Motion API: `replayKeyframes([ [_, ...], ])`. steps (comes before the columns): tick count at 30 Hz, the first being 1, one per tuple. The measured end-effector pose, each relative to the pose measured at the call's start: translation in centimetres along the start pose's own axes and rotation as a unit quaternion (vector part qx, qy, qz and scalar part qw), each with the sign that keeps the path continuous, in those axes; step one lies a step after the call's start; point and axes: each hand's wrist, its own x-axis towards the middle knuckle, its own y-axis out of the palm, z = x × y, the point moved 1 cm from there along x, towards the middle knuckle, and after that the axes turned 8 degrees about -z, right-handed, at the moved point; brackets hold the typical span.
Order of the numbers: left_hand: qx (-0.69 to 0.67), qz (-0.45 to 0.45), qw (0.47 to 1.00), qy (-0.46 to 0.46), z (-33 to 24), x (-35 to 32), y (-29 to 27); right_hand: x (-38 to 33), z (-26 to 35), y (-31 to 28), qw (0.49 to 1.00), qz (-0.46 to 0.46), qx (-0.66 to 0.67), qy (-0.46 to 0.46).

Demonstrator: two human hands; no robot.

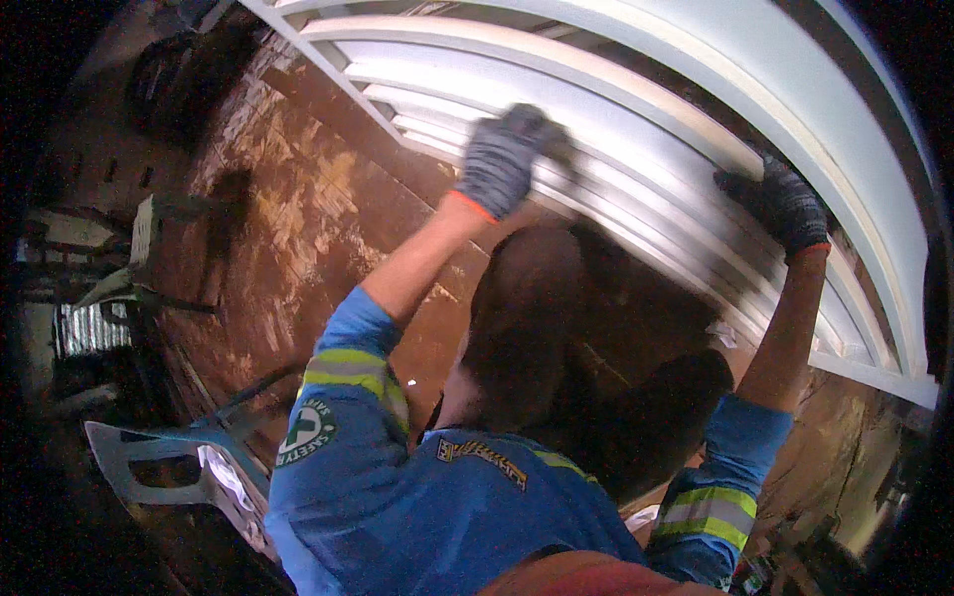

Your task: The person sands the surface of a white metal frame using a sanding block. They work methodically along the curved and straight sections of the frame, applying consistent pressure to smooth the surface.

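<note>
A white slatted panel (636,94) with long parallel slats spans the upper right in front of me. My left hand (500,164), in a dark grey knit glove with an orange cuff, is closed at the panel's near slats. A dark, smeared shape lies beside its fingers; what it holds is too blurred to name. My right hand (792,207), gloved alike, grips a slat toward the panel's right end, its thumb stretched out to the left. The fingertips of the right hand are partly hidden by the slats.
Below the panel is a scuffed brown floor (298,219) with pale worn patches. A grey-blue plastic chair (149,467) stands at the lower left, and another chair-like object (144,248) farther left. My bent legs (527,318) are under the panel's near edge.
</note>
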Motion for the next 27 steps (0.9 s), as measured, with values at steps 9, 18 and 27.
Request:
replayKeyframes([
  [9, -0.027, 0.000, 0.994, 0.105, 3.6, -0.2, 0.3, 0.0, 0.5, -0.3, 0.999, 0.005, -0.033, 0.036],
  [18, 0.127, 0.071, 0.987, -0.067, 26.5, -1.9, -6.9, 0.2, -0.6, 0.5, 0.999, -0.031, -0.003, -0.008],
  [27, -0.006, 0.015, 0.994, 0.107, 6.4, -0.6, -0.3, -0.2, -1.0, 1.0, 0.996, -0.079, -0.012, -0.032],
])
